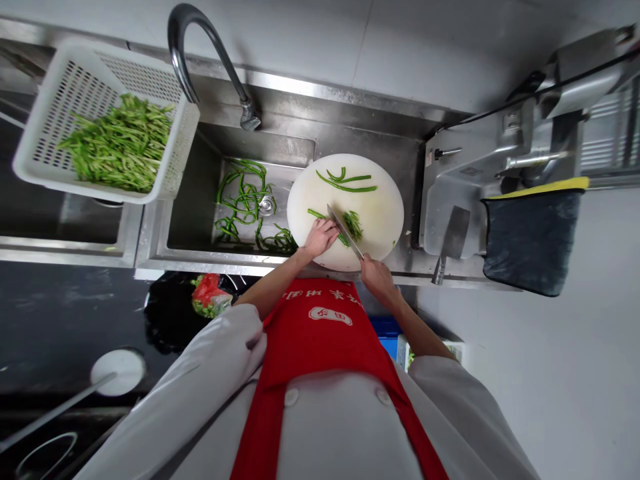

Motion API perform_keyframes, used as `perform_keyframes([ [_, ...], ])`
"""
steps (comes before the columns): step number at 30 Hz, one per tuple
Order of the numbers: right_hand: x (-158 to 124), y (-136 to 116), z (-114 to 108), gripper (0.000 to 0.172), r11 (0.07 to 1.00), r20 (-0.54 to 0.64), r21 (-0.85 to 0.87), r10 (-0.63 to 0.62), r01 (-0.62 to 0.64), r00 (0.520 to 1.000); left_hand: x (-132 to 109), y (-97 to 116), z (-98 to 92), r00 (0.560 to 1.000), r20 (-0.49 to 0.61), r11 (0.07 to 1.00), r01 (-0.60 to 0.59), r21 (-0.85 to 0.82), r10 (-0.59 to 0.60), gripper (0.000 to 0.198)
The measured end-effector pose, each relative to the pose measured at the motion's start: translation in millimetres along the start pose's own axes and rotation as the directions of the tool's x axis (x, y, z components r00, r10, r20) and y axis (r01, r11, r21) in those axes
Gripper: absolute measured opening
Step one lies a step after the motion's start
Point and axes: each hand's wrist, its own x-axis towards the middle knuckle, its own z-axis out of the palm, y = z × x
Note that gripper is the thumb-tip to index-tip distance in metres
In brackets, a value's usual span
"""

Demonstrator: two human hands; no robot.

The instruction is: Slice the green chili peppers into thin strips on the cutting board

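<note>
A round white cutting board (385, 213) lies over the right part of the sink. On it my right hand (379, 277) grips a kitchen knife (346, 232) by the handle, its blade slanting away to the upper left. Left of the blade, my left hand (321, 236) presses with curled fingers on green beans, whose uncut ends (315, 213) stick out beyond the fingers. Cut bean pieces (353, 225) lie in a small pile right of the blade. Several whole green beans (347, 180) rest near the board's far side.
Long green beans (245, 193) lie in the sink basin below the faucet (200, 40). A white perforated basket (45, 160) at the left holds cut beans (123, 143). A cleaver (456, 233) and a dark cloth (533, 233) are at the right. Under the counter is a black bag (165, 310).
</note>
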Motion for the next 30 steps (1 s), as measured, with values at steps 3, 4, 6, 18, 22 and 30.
perform_keyframes([
  [3,11,-6,-4,0.04,1.0,0.017,-0.003,-0.007,0.007,1.0,0,0,0.5,1.0,0.0,1.0,0.008,-0.013,-0.008,0.032],
  [4,14,-7,-5,0.04,1.0,0.015,-0.005,-0.015,0.015,1.0,0,0,0.7,1.0,0.0,1.0,0.011,-0.008,-0.011,0.033],
  [6,16,-7,-8,0.04,1.0,0.003,-0.011,-0.026,0.026,1.0,0,0,1.2,1.0,0.005,1.0,0.015,-0.001,-0.015,0.034],
  [18,27,-14,-15,0.037,0.999,-0.007,-0.02,-0.025,0.024,1.0,-1,-5,7.0,0.998,-0.057,1.0,-0.026,0.006,0.027,0.032],
  [22,29,-16,-16,0.038,0.999,-0.014,-0.005,-0.046,0.046,0.999,-1,-6,8.6,0.997,-0.078,0.999,-0.028,0.017,0.03,0.031],
  [30,31,-21,-16,0.039,0.998,-0.011,0.047,-0.042,0.043,0.999,-2,-7,8.9,0.997,-0.076,1.0,-0.023,0.001,0.023,0.032],
])
